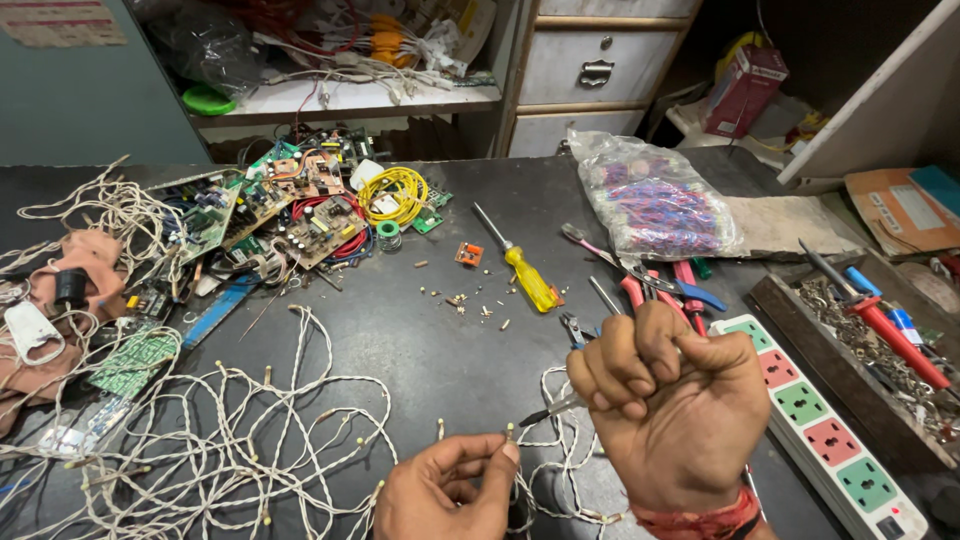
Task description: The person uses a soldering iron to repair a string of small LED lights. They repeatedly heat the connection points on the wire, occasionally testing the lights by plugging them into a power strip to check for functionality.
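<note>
Hands on the white string-light wire, dark bench.

Your left hand (448,490) pinched the white twisted wire (520,455) at a small bulb, fingertips pressed together. Just right of it, your right hand (672,405) was fisted around a thin tool (556,408), its tip touching the wire by the pinch. Right of that fist lay the power strip (822,420). Beyond the fist: red-handled pliers (650,285), then the yellow screwdriver (525,270). Far left of the screwdriver sat circuit boards (290,205).
</note>
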